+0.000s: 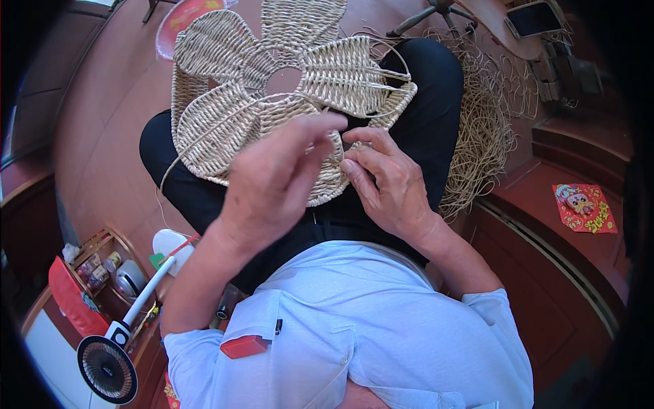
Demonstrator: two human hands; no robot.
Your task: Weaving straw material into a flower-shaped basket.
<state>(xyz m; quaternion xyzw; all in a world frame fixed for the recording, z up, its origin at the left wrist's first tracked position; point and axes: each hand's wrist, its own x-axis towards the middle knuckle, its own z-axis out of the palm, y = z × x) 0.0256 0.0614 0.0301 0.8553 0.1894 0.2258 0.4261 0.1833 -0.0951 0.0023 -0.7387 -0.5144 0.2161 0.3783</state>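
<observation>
"What's out at eight o'clock?"

"A black-and-white fan [107, 369], and above it, toward nine, a wooden-rimmed tray [102, 238] carrying small packets [95, 274] and a rounded silver container [131, 278]. Labels? Too small to read!"

"Seven?"

"Shirt pocket [252, 317], with a red packet [244, 346] poking out."

"And the woven petal piece [255, 71]?"

"Eleven o'clock, across the dark trousers [432, 88], petals ringing a round hole. The left hand [272, 174] hovers over its lower petals, fingers [310, 127] loosely curled; whether they grip a strand, I cannot tell."

"The right hand [395, 180]?"

"Just off centre toward three: thumb and fingertip drawn together, pinching the weave's edge."

"Further right?"

"Heaped cord [487, 129] at two, then, at three, a red card [586, 208] with a cartoon figure and yellow lettering."
</observation>
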